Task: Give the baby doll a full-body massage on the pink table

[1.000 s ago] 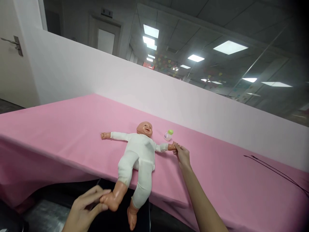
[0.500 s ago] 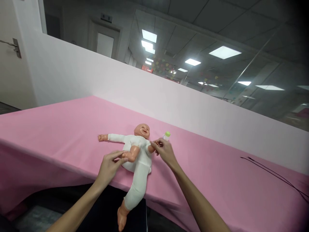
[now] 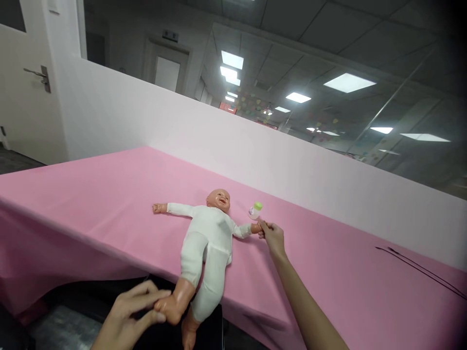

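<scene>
A baby doll [image 3: 207,228] with a white cloth body lies on its back on the pink-covered table [image 3: 120,194], its lower legs hanging past the front edge. My left hand [image 3: 134,308] pinches the doll's foot on the left between thumb and fingers. With closed fingers, my right hand [image 3: 272,236] holds the doll's hand on the right, that arm stretched out sideways. The doll's other arm lies extended to the left, untouched. Just behind my right hand is a small bottle [image 3: 255,210] with a green cap.
Thin black cables [image 3: 419,270] lie on the table at the right. A white low wall [image 3: 219,141] with glass above it runs behind the table. At the far left is a door [image 3: 29,87] with a metal handle.
The doll's bent leg has been pulled down and straightened by my left hand, which moved toward me. My right hand moved right, stretching out the doll's arm. The view shifted slightly.
</scene>
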A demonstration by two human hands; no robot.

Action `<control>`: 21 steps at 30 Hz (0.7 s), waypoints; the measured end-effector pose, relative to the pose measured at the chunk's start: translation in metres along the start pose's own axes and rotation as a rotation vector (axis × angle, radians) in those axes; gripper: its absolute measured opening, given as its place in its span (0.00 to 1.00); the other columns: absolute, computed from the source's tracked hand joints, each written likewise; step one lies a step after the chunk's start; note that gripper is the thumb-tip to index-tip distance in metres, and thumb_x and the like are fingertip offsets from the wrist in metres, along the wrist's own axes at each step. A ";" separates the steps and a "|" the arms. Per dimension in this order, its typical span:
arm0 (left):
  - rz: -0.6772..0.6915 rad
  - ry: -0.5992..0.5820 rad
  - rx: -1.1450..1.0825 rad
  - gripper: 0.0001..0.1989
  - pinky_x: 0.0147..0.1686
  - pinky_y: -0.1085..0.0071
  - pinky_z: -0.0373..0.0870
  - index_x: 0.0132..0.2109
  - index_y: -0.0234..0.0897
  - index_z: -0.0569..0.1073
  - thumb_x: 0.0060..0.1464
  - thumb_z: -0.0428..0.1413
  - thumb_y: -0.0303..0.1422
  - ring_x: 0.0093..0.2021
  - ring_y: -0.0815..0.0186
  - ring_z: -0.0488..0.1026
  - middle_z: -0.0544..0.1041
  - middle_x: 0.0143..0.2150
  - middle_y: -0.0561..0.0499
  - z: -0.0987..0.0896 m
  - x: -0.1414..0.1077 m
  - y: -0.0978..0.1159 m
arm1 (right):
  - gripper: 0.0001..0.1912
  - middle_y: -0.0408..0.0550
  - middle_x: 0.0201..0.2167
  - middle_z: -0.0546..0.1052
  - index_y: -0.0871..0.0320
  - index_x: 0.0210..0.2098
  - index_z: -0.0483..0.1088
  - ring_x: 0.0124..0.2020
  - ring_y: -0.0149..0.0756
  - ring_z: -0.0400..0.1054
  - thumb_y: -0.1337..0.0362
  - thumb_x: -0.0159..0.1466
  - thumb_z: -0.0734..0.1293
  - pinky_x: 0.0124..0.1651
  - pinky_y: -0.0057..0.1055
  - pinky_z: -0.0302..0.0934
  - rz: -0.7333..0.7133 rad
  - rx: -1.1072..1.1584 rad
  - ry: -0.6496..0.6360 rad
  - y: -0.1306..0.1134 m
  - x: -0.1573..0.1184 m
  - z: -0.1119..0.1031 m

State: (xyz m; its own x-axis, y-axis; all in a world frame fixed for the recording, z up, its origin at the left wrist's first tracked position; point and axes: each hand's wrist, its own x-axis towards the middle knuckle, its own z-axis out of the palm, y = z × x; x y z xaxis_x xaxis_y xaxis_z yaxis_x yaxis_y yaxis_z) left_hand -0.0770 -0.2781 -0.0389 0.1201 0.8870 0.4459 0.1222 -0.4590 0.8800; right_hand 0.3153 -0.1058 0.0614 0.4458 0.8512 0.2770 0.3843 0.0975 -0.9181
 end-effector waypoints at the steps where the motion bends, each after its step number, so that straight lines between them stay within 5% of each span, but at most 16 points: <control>1: 0.002 0.018 -0.007 0.08 0.32 0.77 0.74 0.40 0.44 0.86 0.58 0.65 0.40 0.30 0.66 0.77 0.78 0.29 0.52 -0.001 0.015 0.010 | 0.24 0.44 0.19 0.74 0.59 0.26 0.72 0.20 0.34 0.68 0.44 0.55 0.76 0.26 0.31 0.65 -0.072 -0.024 -0.020 -0.015 -0.004 0.004; 6: -0.069 0.157 -0.063 0.12 0.40 0.71 0.76 0.42 0.40 0.86 0.54 0.66 0.41 0.41 0.58 0.80 0.84 0.39 0.48 0.004 0.105 0.022 | 0.20 0.45 0.24 0.77 0.57 0.32 0.72 0.21 0.35 0.68 0.45 0.63 0.71 0.26 0.31 0.64 -0.328 -0.103 -0.300 -0.058 -0.048 0.042; 11: -0.143 0.039 -0.243 0.19 0.52 0.59 0.75 0.44 0.34 0.86 0.54 0.65 0.45 0.51 0.47 0.80 0.85 0.47 0.42 0.031 0.155 0.000 | 0.17 0.48 0.28 0.78 0.56 0.27 0.70 0.29 0.39 0.71 0.52 0.66 0.69 0.32 0.33 0.63 -0.519 -0.312 -0.427 -0.057 -0.077 0.071; 14: -0.153 0.081 -0.235 0.19 0.53 0.60 0.74 0.45 0.36 0.85 0.53 0.66 0.45 0.52 0.48 0.80 0.85 0.48 0.43 0.027 0.144 0.000 | 0.19 0.48 0.28 0.79 0.57 0.30 0.73 0.26 0.37 0.70 0.47 0.64 0.70 0.29 0.32 0.63 -0.422 -0.204 -0.371 -0.066 -0.055 0.057; 17: -0.171 0.117 -0.131 0.17 0.47 0.66 0.77 0.44 0.40 0.86 0.52 0.66 0.45 0.48 0.52 0.81 0.85 0.45 0.46 0.001 0.101 0.006 | 0.23 0.45 0.23 0.77 0.57 0.31 0.72 0.20 0.35 0.67 0.42 0.59 0.73 0.24 0.31 0.62 -0.279 -0.044 -0.116 -0.067 -0.018 0.029; 21: -0.144 -0.026 0.050 0.12 0.32 0.74 0.74 0.35 0.41 0.85 0.55 0.64 0.44 0.32 0.62 0.77 0.80 0.31 0.50 -0.034 0.021 -0.002 | 0.22 0.43 0.16 0.73 0.57 0.25 0.70 0.19 0.34 0.67 0.46 0.56 0.75 0.27 0.31 0.62 -0.074 -0.087 0.013 -0.022 0.011 0.000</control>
State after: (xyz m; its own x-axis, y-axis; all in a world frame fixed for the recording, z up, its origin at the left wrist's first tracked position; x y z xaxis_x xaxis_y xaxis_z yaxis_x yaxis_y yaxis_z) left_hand -0.1085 -0.2564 -0.0259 0.1230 0.9426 0.3105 0.1885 -0.3293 0.9252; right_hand 0.3120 -0.0987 0.0851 0.4239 0.8364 0.3474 0.4847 0.1145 -0.8671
